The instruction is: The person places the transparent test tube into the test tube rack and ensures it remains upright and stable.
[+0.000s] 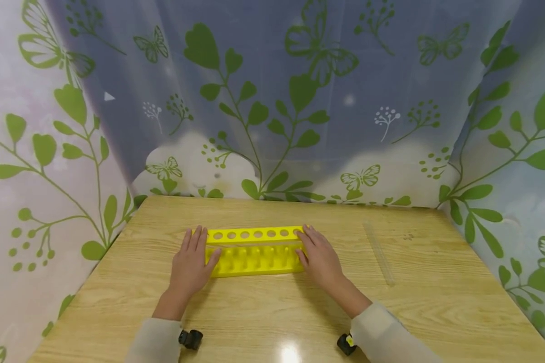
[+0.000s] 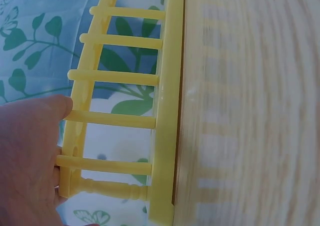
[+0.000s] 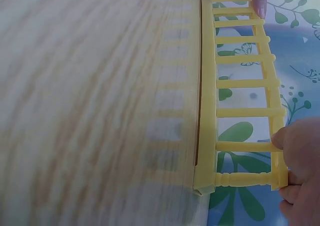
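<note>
A yellow test tube rack (image 1: 254,273) stands on the table, with a row of round holes along its top bar and a row of pegs below. At its left end my left hand (image 1: 191,264) grips the top bar, thumb on the near side and fingers over the far side. My right hand (image 1: 320,257) holds the opposite end the same way. The left wrist view shows the rack's base rail (image 2: 167,110) down at the tabletop, with the left thumb by a peg end. In the right wrist view, the right thumb (image 3: 281,137) presses near the top bar.
A clear flat strip (image 1: 379,254), like a ruler, lies on the wooden table (image 1: 263,312) to the right of the rack. Behind the table hangs a curtain (image 1: 263,101) printed with leaves and butterflies, and similar cloth covers both sides.
</note>
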A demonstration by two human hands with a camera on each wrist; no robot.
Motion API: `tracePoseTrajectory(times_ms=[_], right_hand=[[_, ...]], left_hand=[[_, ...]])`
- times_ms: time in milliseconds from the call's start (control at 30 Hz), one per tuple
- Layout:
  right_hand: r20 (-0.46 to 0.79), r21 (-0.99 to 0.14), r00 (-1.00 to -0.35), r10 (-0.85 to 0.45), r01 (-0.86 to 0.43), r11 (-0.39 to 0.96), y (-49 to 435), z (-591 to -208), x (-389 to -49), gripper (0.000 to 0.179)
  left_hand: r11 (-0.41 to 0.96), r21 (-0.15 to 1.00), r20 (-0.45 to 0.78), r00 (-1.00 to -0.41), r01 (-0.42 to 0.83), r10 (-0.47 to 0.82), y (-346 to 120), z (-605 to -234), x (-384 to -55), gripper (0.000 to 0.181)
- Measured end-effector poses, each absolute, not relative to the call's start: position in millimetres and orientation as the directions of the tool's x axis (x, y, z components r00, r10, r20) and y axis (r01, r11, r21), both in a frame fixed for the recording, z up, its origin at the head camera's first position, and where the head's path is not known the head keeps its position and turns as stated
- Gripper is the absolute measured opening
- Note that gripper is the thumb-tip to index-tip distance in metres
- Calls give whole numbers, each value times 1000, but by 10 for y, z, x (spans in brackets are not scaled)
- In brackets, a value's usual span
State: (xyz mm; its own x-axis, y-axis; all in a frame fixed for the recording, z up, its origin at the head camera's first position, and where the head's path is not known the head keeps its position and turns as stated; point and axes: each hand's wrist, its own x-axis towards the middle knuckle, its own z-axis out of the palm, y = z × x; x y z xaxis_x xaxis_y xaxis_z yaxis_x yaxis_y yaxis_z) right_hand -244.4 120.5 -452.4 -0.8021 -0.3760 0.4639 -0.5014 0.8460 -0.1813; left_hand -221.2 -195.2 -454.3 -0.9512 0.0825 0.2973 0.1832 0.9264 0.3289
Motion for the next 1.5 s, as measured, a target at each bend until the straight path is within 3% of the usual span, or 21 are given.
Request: tracePoseTrajectory(times_ms=[1500], right_hand=[[524,-212,-786,-328,-493,844,1486,-4588,-2263,46]], left_hand=[[923,309,397,-913,232,96,-1664,-4611,-2144,71]])
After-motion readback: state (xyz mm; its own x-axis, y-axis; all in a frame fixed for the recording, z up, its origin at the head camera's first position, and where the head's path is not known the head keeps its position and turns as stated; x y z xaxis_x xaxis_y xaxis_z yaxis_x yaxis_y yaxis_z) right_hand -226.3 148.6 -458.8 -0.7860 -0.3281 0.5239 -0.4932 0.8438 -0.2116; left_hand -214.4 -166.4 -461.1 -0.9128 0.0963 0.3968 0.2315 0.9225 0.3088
